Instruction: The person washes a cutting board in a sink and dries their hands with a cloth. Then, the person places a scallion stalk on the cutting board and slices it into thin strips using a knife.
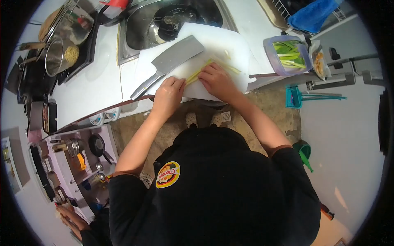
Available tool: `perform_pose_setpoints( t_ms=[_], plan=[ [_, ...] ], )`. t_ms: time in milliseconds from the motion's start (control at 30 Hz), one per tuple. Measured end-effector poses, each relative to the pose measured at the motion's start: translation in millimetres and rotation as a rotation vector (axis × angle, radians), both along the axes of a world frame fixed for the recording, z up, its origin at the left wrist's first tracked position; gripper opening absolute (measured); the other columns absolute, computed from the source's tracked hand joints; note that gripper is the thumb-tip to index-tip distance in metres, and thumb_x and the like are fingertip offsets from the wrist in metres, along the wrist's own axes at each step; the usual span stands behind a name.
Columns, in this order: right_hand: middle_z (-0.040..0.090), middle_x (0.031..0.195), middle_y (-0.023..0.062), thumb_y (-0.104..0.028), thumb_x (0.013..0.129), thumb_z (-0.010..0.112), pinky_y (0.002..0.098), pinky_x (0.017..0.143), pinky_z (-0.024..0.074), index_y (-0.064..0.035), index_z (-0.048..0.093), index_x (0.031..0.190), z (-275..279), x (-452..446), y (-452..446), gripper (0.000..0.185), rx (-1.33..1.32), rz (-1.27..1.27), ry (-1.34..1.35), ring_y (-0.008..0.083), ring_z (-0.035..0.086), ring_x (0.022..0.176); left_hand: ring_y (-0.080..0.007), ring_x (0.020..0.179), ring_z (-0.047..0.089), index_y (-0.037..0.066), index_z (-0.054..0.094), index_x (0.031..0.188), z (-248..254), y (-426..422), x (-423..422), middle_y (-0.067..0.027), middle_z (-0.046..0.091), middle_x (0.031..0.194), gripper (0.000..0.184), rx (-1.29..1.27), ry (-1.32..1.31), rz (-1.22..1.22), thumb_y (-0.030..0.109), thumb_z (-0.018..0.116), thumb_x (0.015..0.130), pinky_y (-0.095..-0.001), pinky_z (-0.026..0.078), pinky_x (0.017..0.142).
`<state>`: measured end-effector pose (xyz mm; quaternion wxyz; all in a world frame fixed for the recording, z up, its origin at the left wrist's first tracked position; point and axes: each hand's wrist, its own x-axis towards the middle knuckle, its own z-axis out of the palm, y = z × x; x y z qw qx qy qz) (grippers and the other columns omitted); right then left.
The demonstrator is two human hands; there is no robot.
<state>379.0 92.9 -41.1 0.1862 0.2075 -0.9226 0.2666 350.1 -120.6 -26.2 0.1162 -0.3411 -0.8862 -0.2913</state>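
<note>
Thin yellow-green stalks [192,78] lie on a white cutting board [234,43]; their exact kind is unclear. My left hand [168,95] pinches their left end at the board's near edge. Closed over the same stalks farther right is my right hand [218,82], its fingertips pressed down on them. A large cleaver [178,54] lies flat on the board beyond my left hand, its handle slanting toward the near left. Small pale pieces [227,54] rest near the stalks' right end.
Behind the board is a sink [135,30] with a dark pan in it. A plastic container [269,53] of cut greens stands right. A strainer [55,57] with noodles is at the left, above the stove. Another person's hands [72,217] show at lower left.
</note>
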Motion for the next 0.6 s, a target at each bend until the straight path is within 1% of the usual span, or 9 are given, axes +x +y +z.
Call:
perform_pose_setpoints(
  t_ms=[67, 167, 233, 267, 333, 367, 433, 500, 600],
  plan=[
    [0.059, 0.097, 0.0068, -0.010, 0.081, 0.065, 0.0399, 0.090, 0.0473, -0.0061, 0.065, 0.088, 1.1, -0.6, -0.3, 0.008, 0.011, 0.003, -0.016, 0.0273, 0.055, 0.099, -0.0304, 0.077, 0.062, 0.006, 0.069, 0.096, 1.0, -2.7, 5.1, -0.0115, 0.059, 0.078, 0.014, 0.021, -0.017, -0.013, 0.010, 0.068, 0.083, -0.0402, 0.052, 0.064],
    [0.059, 0.096, 0.0071, -0.010, 0.082, 0.064, 0.0408, 0.091, 0.0464, -0.0064, 0.064, 0.090, 3.4, -2.4, 0.6, 0.009, 0.021, 0.002, -0.053, 0.0278, 0.055, 0.099, -0.0312, 0.075, 0.063, 0.005, 0.070, 0.096, 6.5, -1.2, 13.8, -0.0113, 0.060, 0.079, 0.016, -0.059, 0.009, 0.054, 0.010, 0.069, 0.080, -0.0400, 0.053, 0.064],
    [0.059, 0.095, 0.0073, -0.010, 0.083, 0.064, 0.0412, 0.092, 0.0459, -0.0067, 0.064, 0.091, 3.5, -3.5, 2.2, 0.010, 0.019, 0.004, -0.077, 0.0281, 0.055, 0.099, -0.0333, 0.070, 0.064, 0.004, 0.070, 0.088, 13.7, 1.1, 15.9, -0.0122, 0.062, 0.078, 0.013, -0.021, -0.142, 0.126, 0.009, 0.069, 0.076, -0.0412, 0.053, 0.062],
    [0.059, 0.096, 0.0072, -0.010, 0.082, 0.063, 0.0408, 0.091, 0.0457, -0.0076, 0.064, 0.091, 3.4, -3.5, 3.2, 0.009, 0.016, 0.013, -0.075, 0.0277, 0.055, 0.099, -0.0333, 0.070, 0.064, 0.004, 0.070, 0.088, 14.1, 2.4, 15.4, -0.0122, 0.062, 0.078, 0.013, -0.028, -0.147, 0.124, 0.009, 0.069, 0.076, -0.0412, 0.053, 0.062],
    [0.059, 0.096, 0.0071, -0.009, 0.082, 0.063, 0.0404, 0.091, 0.0456, -0.0086, 0.064, 0.090, 3.4, -3.0, 5.2, 0.009, 0.002, 0.015, -0.077, 0.0272, 0.055, 0.100, -0.0352, 0.064, 0.064, 0.002, 0.068, 0.079, 13.9, 5.2, 11.4, -0.0144, 0.063, 0.076, 0.010, -0.002, -0.198, 0.167, 0.010, 0.069, 0.073, -0.0426, 0.053, 0.060],
    [0.059, 0.096, 0.0063, -0.009, 0.081, 0.062, 0.0403, 0.090, 0.0451, -0.0102, 0.065, 0.091, 3.9, -2.9, 6.3, 0.011, 0.039, 0.037, -0.081, 0.0263, 0.055, 0.100, -0.0352, 0.064, 0.064, 0.002, 0.068, 0.079, 14.8, 7.0, 9.5, -0.0144, 0.063, 0.076, 0.010, -0.015, -0.201, 0.162, 0.010, 0.069, 0.073, -0.0426, 0.053, 0.060],
    [0.059, 0.097, 0.0055, -0.009, 0.080, 0.062, 0.0402, 0.090, 0.0446, -0.0118, 0.066, 0.092, 4.4, -1.7, 5.5, 0.013, 0.056, 0.045, -0.090, 0.0254, 0.055, 0.101, -0.0356, 0.061, 0.063, 0.001, 0.065, 0.074, 17.2, 11.6, 6.7, -0.0161, 0.062, 0.071, 0.012, -0.136, -0.156, 0.211, 0.012, 0.070, 0.073, -0.0429, 0.052, 0.058],
    [0.060, 0.098, 0.0038, -0.011, 0.079, 0.061, 0.0406, 0.090, 0.0429, -0.0158, 0.069, 0.097, 4.7, 1.1, 2.3, 0.020, 0.172, 0.070, 0.005, 0.0236, 0.056, 0.100, -0.0355, 0.061, 0.063, 0.001, 0.065, 0.074, 20.2, 15.2, 4.6, -0.0161, 0.062, 0.070, 0.014, -0.144, -0.167, 0.200, 0.013, 0.070, 0.074, -0.0426, 0.052, 0.058],
    [0.061, 0.100, 0.0033, -0.012, 0.080, 0.059, 0.0407, 0.090, 0.0416, -0.0189, 0.071, 0.100, 2.0, 9.2, -9.4, 0.024, 0.080, 0.090, 0.050, 0.0234, 0.056, 0.100, -0.0350, 0.061, 0.063, 0.000, 0.065, 0.074, 23.7, 16.7, 3.5, -0.0162, 0.062, 0.069, 0.016, -0.139, -0.183, 0.172, 0.015, 0.070, 0.074, -0.0420, 0.051, 0.058]
  ],
)
